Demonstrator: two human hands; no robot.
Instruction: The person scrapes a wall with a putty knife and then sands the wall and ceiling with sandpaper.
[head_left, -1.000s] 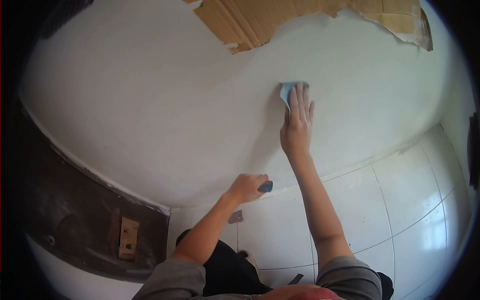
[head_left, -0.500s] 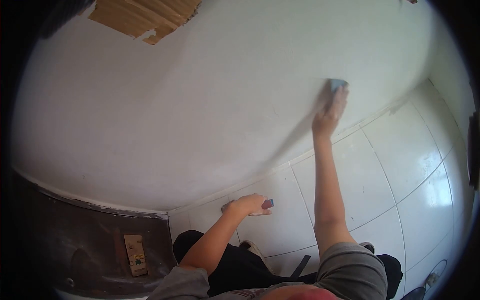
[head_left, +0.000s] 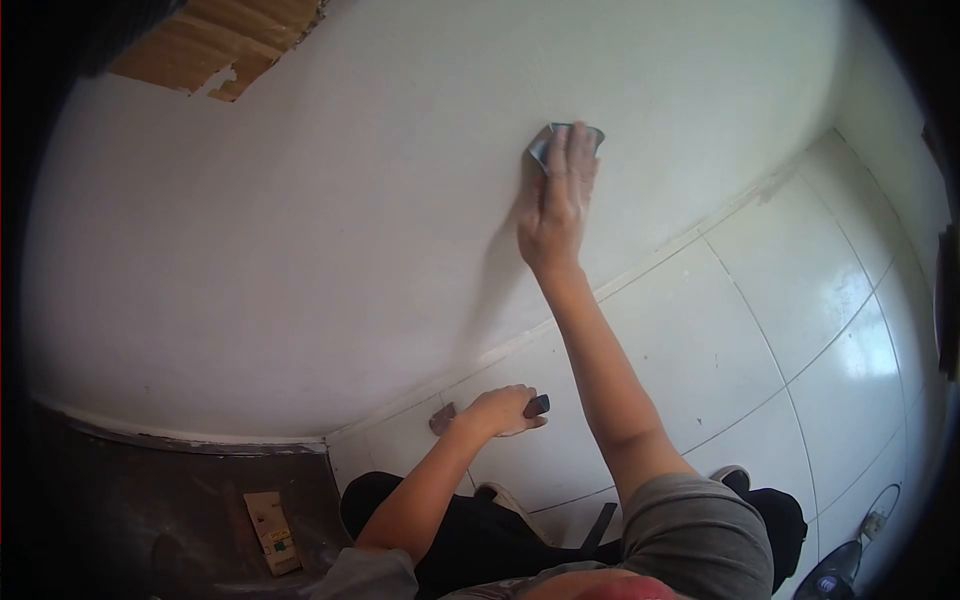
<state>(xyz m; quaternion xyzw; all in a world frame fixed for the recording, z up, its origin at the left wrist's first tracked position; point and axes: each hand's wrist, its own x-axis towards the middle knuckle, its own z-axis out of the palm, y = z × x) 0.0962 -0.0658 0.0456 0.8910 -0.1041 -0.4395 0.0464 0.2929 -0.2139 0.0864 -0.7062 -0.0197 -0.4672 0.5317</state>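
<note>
My right hand (head_left: 557, 205) is stretched up against the white wall (head_left: 350, 220), its fingers pressing a blue-grey folded sheet (head_left: 541, 148) that looks like sandpaper flat to the surface. The sheet's edges stick out around the fingertips. Lower down, over the floor tiles, my left hand (head_left: 500, 410) is closed around a bar-shaped thing (head_left: 538, 405). A dark end shows past the fingers, and a reddish-brown part sticks out on the wrist side; the palm hides its middle.
White tiles (head_left: 690, 330) cover the floor along the wall's foot. At lower left, a flat cardboard packet (head_left: 270, 532) lies on a dark brown surface (head_left: 190, 480). Torn cardboard (head_left: 215, 45) appears at upper left. A black object (head_left: 835, 572) with a cord sits at lower right.
My right hand has slid left and slightly up along the wall with the sheet. The left hand stays almost in place. The view has shifted a little.
</note>
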